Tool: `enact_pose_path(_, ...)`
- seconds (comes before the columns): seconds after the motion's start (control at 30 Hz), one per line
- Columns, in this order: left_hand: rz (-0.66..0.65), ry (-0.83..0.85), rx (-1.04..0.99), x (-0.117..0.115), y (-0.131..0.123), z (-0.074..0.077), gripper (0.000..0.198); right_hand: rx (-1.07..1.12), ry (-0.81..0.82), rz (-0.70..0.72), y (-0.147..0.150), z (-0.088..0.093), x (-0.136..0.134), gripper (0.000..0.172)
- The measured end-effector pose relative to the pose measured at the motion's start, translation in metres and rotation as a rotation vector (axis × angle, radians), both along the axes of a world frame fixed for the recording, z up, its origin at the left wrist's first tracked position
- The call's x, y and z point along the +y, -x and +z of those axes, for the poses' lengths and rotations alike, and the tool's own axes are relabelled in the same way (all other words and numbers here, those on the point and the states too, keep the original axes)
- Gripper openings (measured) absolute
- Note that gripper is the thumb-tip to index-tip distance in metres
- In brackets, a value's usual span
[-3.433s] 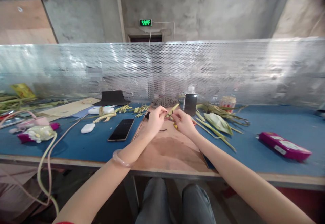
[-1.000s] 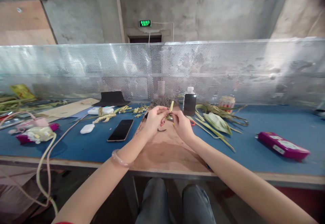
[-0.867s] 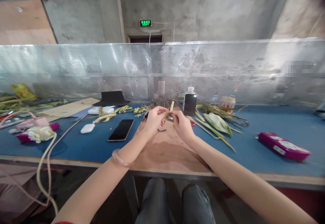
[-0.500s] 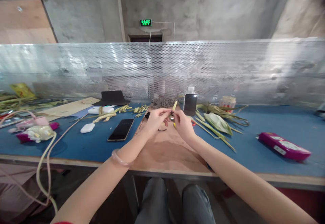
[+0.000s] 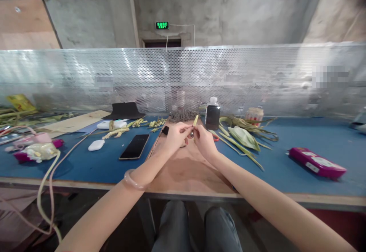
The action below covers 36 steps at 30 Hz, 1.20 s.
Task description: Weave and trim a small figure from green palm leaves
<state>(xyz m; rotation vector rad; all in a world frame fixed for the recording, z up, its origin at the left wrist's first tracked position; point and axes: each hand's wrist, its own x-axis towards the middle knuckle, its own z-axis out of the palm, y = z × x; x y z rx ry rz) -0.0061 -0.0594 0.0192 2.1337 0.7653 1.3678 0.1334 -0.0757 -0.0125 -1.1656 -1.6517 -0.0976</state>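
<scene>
Over a wooden board (image 5: pixel 185 172), my left hand (image 5: pixel 176 135) and my right hand (image 5: pixel 204 141) meet with their fingertips pinched together. A short pale yellow-green strip (image 5: pixel 195 120), like a piece of plant stalk, sticks up from between them. Its lower end is hidden by the fingers, so any other small thing there cannot be made out. Just behind the hands, a heap of grey-brown twisted strands (image 5: pixel 184 115) lies at the board's far end. An orange-red handle (image 5: pixel 215 138) shows partly beside my right hand.
Right of the board stand a dark bottle (image 5: pixel 213 115) and a jar (image 5: pixel 254 115), with green leaves and stalks (image 5: pixel 244 137) nearby. A magenta packet (image 5: pixel 317 163) lies farther right. On the left are a phone (image 5: pixel 134 146), a white case (image 5: pixel 96 145) and cables (image 5: pixel 47 183).
The view has shifted slightly, so things appear a little farther left. My fingers have drawn closer together around the strip, and less of its lower part shows.
</scene>
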Motion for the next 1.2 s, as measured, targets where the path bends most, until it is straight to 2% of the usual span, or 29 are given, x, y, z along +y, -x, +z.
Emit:
enact_pose_path(0.17, -0.054, 0.014, -0.001, -0.002, 0.000, 0.000, 0.024, 0.073, 0.010, 0.032, 0.001, 0.002, -0.002, 0.021)
enact_pose_path(0.37, -0.123, 0.066, -0.012, -0.001, -0.001, 0.000, 0.025, 0.090, -0.002, -0.011, 0.001, 0.005, -0.003, 0.021)
enact_pose_path(0.47, -0.099, 0.063, -0.019, 0.001, 0.000, 0.000, 0.023, 0.107, 0.000, -0.008, 0.003, 0.006, -0.003, 0.021)
enact_pose_path(0.67, 0.038, 0.082, -0.011, 0.008, 0.001, -0.003, 0.023, 0.126, 0.050, 0.044, 0.005, 0.005, -0.004, 0.022)
enact_pose_path(0.93, -0.025, 0.169, -0.214, 0.014, -0.003, -0.008, 0.020, 0.134, 0.041, 0.056, 0.007, 0.005, -0.004, 0.019)
enact_pose_path(1.2, 0.009, 0.104, -0.069, 0.011, -0.001, -0.007, 0.018, 0.149, 0.034, 0.071, 0.006, 0.004, -0.003, 0.019)
